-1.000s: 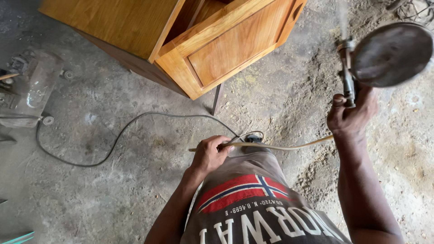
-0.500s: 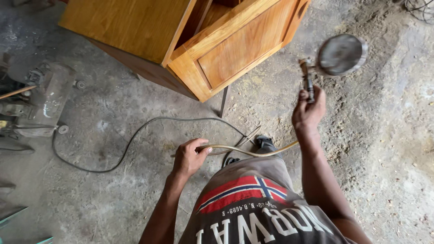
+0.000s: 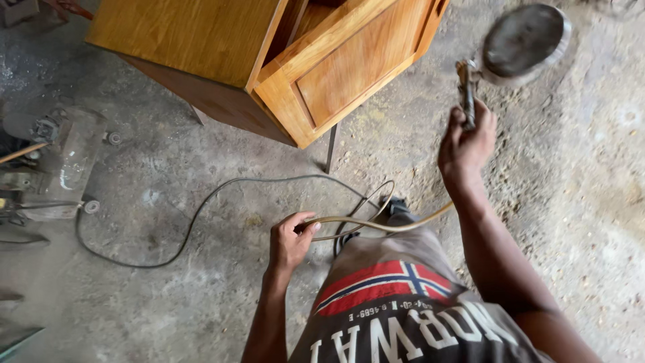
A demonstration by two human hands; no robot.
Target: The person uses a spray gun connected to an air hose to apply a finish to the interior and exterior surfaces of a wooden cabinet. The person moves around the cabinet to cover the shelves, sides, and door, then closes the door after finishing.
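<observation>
My right hand (image 3: 465,144) grips the handle of a metal spray gun (image 3: 468,91), held up at the upper right, with its round grey cup (image 3: 524,42) on top. A pale hose (image 3: 366,224) runs from the gun down across my front. My left hand (image 3: 290,240) is closed around that hose at waist height. A wooden cabinet (image 3: 201,47) with a panelled door (image 3: 356,67) stands on thin metal legs straight ahead, to the left of the gun.
A black cable (image 3: 201,208) loops over the dusty concrete floor (image 3: 168,302) from the left towards my feet. A grey machine (image 3: 57,161) with small wheels sits at the left edge. One cabinet leg (image 3: 330,148) stands just ahead of my left hand.
My right hand has lifted the spray gun a little higher and closer. My left hand still holds the hose; the view has shifted slightly to the right.
</observation>
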